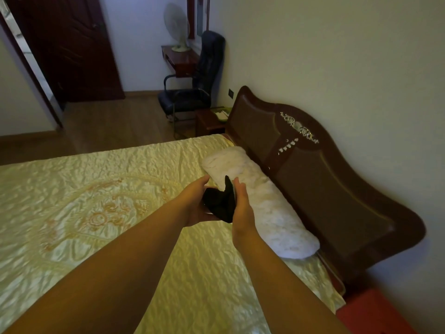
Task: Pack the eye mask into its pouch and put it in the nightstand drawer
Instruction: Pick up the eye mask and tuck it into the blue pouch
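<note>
Black soft fabric bundle [220, 203]: clasped between left hand [195, 203] and right hand [242, 201] above quilted yellow bed [96, 201], likely for pouching.

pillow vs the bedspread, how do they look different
The pillow is white and fluffy; the bedspread is shiny pale gold with an orange embroidered pattern. The pillow is a long roll lying along the headboard; the bedspread lies flat across the bed. Both are soft bedding.
</note>
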Motion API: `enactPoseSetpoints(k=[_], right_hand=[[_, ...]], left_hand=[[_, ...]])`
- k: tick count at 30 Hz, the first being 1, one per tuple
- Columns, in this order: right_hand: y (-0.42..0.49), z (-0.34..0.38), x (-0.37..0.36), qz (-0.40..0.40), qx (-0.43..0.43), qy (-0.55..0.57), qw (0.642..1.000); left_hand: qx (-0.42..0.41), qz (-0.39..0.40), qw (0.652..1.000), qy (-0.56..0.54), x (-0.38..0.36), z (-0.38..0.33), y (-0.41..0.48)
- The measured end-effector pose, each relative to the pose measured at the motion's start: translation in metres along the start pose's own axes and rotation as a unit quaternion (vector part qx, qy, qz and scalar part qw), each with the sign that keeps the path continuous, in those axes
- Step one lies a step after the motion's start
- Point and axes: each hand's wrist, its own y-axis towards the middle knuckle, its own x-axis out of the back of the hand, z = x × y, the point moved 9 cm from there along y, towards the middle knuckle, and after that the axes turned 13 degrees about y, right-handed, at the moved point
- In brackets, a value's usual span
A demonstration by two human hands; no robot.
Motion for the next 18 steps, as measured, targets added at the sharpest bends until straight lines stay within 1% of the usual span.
enactPoseSetpoints(k=[4,5,7,9,14,16,18], right_hand=[[-0.008,-0.004,-0.019,0.058,0.006,-0.101,0.993],[-0.010,-0.003,-0.024,0.075,0.021,-0.134,0.988],[-0.012,-0.002,-0.031,0.106,0.064,-0.219,0.968],[-0.014,-0.006,-0.032,0.126,0.082,-0.271,0.951],[-0.016,-0.013,-0.029,0.137,0.082,-0.260,0.952],[-0.018,-0.009,-0.025,0.121,0.087,-0.221,0.964],[-0.016,-0.003,-0.016,0.087,0.095,-0.181,0.975]], left_hand=[[-0.004,0.016,1.000,-0.015,-0.002,-0.003,-0.002],[-0.004,0.015,1.000,-0.014,-0.002,-0.004,-0.003],[-0.006,0.010,1.000,-0.008,-0.002,-0.004,-0.005],[-0.016,0.003,1.000,0.008,-0.001,-0.003,-0.007],[-0.045,0.000,0.998,0.040,0.002,-0.003,-0.018],[-0.058,-0.002,0.998,0.035,0.003,-0.005,-0.023],[-0.069,-0.001,0.997,0.045,0.003,-0.008,-0.029]])
